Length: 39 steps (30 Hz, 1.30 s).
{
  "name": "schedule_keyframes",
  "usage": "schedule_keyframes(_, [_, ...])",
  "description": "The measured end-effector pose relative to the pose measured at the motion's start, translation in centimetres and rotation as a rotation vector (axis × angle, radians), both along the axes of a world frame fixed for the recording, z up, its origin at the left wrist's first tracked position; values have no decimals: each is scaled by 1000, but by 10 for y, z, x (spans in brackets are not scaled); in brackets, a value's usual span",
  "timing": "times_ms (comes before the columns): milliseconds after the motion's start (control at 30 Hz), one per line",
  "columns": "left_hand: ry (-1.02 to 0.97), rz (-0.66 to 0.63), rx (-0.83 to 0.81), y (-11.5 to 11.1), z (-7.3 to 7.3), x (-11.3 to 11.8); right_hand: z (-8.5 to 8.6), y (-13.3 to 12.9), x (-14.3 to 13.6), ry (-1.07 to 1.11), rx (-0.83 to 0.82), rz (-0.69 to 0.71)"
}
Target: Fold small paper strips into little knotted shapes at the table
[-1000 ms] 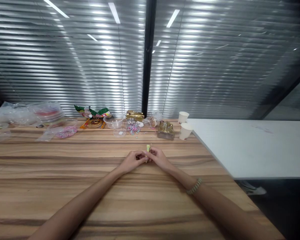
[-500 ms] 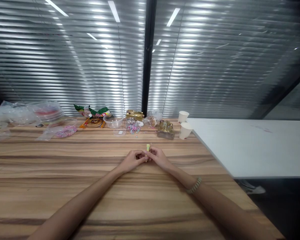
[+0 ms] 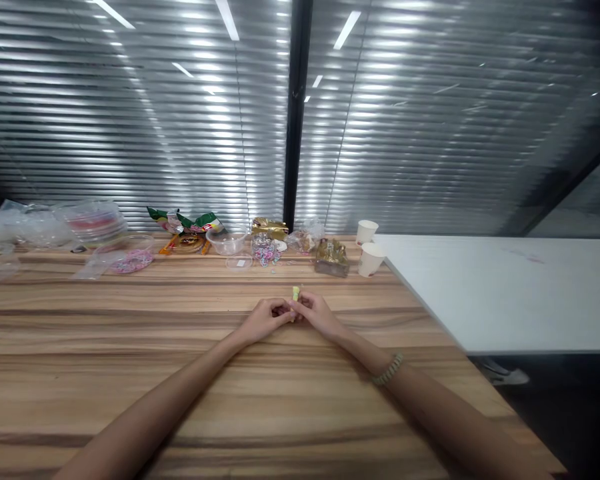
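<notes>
Striped wood-grain table before grey slatted blinds. Left hand and right hand meet at the fingertips, both pinching a small, pale-yellow, narrow piece of unclear material, upright between them, top exposed. Probably light and easily crushed, it suits a gentle, low grip. Beyond: two white paper cups.

Both arms stretch toward the table's far edge; left hand and right hand meet, each curled in a pinch.
</notes>
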<state>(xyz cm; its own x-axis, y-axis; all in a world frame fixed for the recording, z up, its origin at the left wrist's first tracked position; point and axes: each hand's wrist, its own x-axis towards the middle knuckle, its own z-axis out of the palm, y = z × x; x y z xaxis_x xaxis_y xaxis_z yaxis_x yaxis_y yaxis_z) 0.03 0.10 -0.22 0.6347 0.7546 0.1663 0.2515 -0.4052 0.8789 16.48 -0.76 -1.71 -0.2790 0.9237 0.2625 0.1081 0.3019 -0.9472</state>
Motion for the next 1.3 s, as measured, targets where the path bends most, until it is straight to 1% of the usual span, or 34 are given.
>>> schedule_keyframes(267, [-12, -1, 12, -2, 3, 1, -3, 1, 0, 2, -6, 11])
schedule_keyframes(533, [-16, 5, 4, -2, 2, 1, -4, 2, 1, -13, -5, 6])
schedule_keyframes(667, [-44, 0, -24, -2, 3, 0, -5, 2, 1, 25, -8, 1])
schedule_keyframes(767, [-103, -4, -54, -3, 6, 1, -3, 1, 0, 76, -19, -33])
schedule_keyframes(867, [-139, 45, -61, -4, 8, 1, 2, -1, -1, 124, -43, -58])
schedule_keyframes(967, [-132, 95, -66, -3, 8, 1, 6, -2, -2, 128, -56, -64])
schedule_keyframes(1200, [-86, 94, -43, 0, 3, 0, 5, 0, -1, 137, -46, -75])
schedule_keyframes(1300, [-51, 97, -37, 0, 2, -1, 5, 0, 0, 104, -9, -85])
